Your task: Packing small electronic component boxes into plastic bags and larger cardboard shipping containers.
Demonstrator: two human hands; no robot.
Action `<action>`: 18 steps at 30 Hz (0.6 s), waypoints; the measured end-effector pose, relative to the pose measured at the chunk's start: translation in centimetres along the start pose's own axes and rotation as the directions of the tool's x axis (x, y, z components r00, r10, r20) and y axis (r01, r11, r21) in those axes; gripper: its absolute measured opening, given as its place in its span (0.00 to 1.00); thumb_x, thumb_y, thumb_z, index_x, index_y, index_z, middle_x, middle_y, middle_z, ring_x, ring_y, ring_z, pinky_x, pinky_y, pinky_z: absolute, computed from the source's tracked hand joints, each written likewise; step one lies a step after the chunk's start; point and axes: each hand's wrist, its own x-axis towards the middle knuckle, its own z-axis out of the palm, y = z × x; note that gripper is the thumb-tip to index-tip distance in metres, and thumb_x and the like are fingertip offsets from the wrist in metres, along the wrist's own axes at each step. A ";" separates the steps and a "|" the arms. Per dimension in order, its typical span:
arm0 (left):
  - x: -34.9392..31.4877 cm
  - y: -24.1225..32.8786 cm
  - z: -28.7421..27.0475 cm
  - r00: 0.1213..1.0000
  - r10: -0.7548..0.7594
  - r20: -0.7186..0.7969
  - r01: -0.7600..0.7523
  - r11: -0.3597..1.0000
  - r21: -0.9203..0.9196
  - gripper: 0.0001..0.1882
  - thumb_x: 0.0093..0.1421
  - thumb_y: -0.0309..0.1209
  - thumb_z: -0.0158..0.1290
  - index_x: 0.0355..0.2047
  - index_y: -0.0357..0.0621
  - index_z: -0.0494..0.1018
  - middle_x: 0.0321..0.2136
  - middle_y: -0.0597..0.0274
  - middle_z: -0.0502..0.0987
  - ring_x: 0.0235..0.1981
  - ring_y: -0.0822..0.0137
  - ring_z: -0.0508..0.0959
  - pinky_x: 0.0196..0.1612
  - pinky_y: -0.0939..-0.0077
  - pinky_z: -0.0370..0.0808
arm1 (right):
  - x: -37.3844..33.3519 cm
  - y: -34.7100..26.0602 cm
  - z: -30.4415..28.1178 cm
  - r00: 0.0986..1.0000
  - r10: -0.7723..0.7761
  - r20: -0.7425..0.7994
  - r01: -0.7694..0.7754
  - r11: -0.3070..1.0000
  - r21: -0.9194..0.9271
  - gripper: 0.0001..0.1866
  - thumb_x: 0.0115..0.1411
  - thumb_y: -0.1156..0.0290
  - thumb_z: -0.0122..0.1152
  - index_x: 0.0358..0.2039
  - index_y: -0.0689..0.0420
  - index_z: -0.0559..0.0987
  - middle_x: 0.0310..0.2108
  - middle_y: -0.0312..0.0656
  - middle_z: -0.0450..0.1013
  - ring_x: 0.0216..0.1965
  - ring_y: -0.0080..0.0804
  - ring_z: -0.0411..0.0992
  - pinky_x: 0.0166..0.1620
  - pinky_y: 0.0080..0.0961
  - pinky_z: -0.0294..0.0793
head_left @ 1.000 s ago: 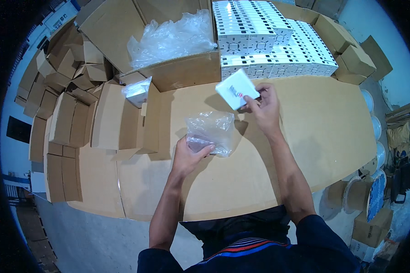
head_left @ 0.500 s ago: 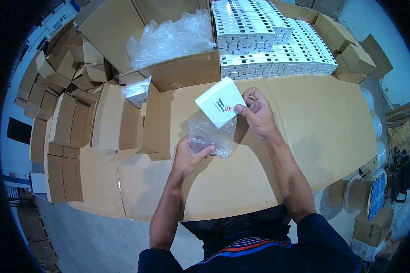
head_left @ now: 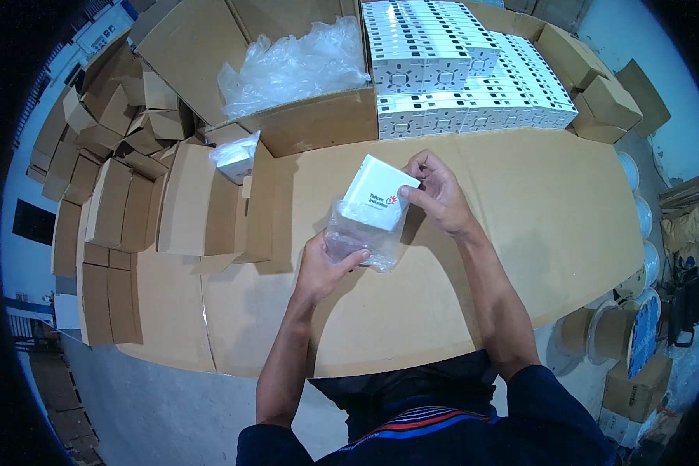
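My right hand pinches the right corner of a flat white square box with a small red mark and dark print. The lower part of this box sits inside a clear plastic bag, while its upper part sticks out. Closed on the bag's lower left side is my left hand, thumb on top. To the left, an open cardboard carton holds a white item in clear plastic.
A large carton full of crumpled clear bags stands at the back. Beside it are stacked rows of white units. Several open cartons crowd the left of the cardboard-covered table. Cable spools stand at right.
The white box has moved down and turned a little, and its lower part has slid into the plastic bag. My left hand has stayed nearly in place.
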 end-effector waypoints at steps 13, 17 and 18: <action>0.4 0.1 1.1 0.955 0.271 -0.124 -0.295 0.915 -0.274 0.19 0.62 0.27 0.61 0.52 0.33 0.72 0.41 0.59 0.81 0.40 0.72 0.79 0.48 0.72 0.76 | 0.0 -0.5 0.2 0.995 0.072 0.072 -0.070 0.997 -0.028 0.12 0.62 0.78 0.63 0.40 0.58 0.67 0.37 0.32 0.65 0.40 0.17 0.68 0.42 0.21 0.71; 1.1 0.4 1.5 0.965 0.237 -0.116 -0.253 0.955 -0.155 0.15 0.67 0.31 0.56 0.49 0.33 0.74 0.39 0.61 0.81 0.39 0.74 0.78 0.46 0.75 0.76 | -0.1 -1.1 0.2 0.985 0.119 0.128 -0.118 0.993 -0.017 0.12 0.62 0.77 0.63 0.40 0.58 0.68 0.36 0.32 0.66 0.40 0.17 0.67 0.41 0.20 0.70; 1.3 0.8 1.9 0.974 0.185 -0.130 -0.206 0.963 -0.173 0.15 0.67 0.32 0.55 0.48 0.33 0.75 0.39 0.61 0.81 0.39 0.75 0.78 0.45 0.75 0.76 | -0.1 -1.0 0.0 0.982 0.135 0.131 -0.130 0.991 -0.044 0.12 0.62 0.76 0.63 0.40 0.58 0.68 0.36 0.32 0.66 0.40 0.18 0.68 0.41 0.20 0.71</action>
